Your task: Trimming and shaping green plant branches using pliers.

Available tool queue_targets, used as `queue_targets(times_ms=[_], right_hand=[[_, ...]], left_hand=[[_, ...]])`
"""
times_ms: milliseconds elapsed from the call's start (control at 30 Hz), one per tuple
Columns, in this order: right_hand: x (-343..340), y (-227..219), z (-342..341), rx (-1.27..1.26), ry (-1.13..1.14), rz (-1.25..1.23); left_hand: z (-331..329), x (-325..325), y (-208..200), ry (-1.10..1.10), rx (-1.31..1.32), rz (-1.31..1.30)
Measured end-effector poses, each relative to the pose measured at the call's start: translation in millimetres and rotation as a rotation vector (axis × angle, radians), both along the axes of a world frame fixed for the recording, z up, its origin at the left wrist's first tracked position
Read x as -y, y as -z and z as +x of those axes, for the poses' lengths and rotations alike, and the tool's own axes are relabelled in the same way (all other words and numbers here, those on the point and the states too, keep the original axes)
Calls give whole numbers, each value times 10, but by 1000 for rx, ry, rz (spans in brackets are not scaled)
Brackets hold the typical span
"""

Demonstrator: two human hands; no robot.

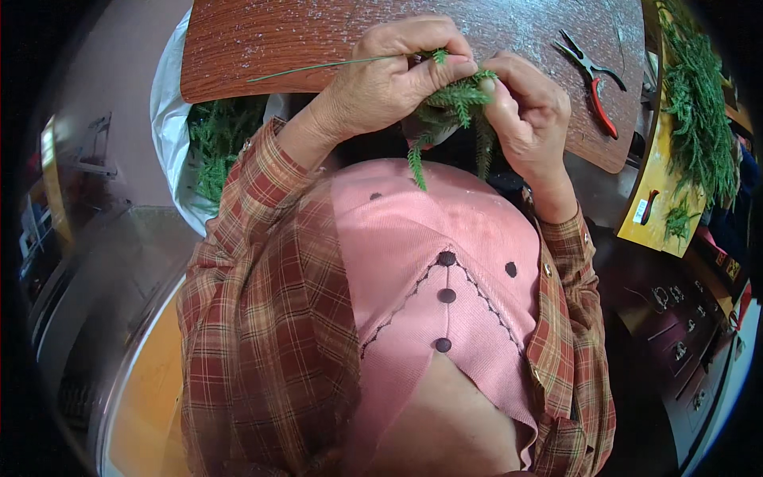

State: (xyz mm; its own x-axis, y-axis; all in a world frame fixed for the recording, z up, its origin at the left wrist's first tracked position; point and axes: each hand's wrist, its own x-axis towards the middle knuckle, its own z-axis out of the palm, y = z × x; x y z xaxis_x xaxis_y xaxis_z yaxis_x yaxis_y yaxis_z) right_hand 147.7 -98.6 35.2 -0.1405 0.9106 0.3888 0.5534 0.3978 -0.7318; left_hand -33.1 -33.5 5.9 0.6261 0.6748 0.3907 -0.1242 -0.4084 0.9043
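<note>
Both hands are raised together over the near edge of the table, pinching a small bunch of feathery green sprigs (457,97) between them. My left hand (397,75) has thumb and forefinger closed on the top of the bunch. Out past its knuckles to the left runs a thin green stem or wire (314,70). My right hand (531,107) grips the bunch from the other side, thumb and fingertips pressed together. Several leafy tips hang below the fingers. The exact spot where the stems meet is covered by the fingertips.
Pliers with a red handle (594,83) lie on the brown wooden table (262,48), which is sprinkled with pale bits. On the right, a heap of green sprigs (695,103) rests on a yellow board (640,199). A white bag (168,119) with more greenery (218,151) stands at left.
</note>
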Motion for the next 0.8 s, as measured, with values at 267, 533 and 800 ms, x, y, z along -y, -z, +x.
queue_targets(times_ms=[267,533,800], right_hand=[[21,15,28,-104,241,-144],[-156,56,273,436,357,484],[-96,-47,162,594,330,527]], left_hand=[[4,37,-124,-66,169,-520],[-184,312,-732,-250,-3,-243],[147,377,-545,24,-192,-637]])
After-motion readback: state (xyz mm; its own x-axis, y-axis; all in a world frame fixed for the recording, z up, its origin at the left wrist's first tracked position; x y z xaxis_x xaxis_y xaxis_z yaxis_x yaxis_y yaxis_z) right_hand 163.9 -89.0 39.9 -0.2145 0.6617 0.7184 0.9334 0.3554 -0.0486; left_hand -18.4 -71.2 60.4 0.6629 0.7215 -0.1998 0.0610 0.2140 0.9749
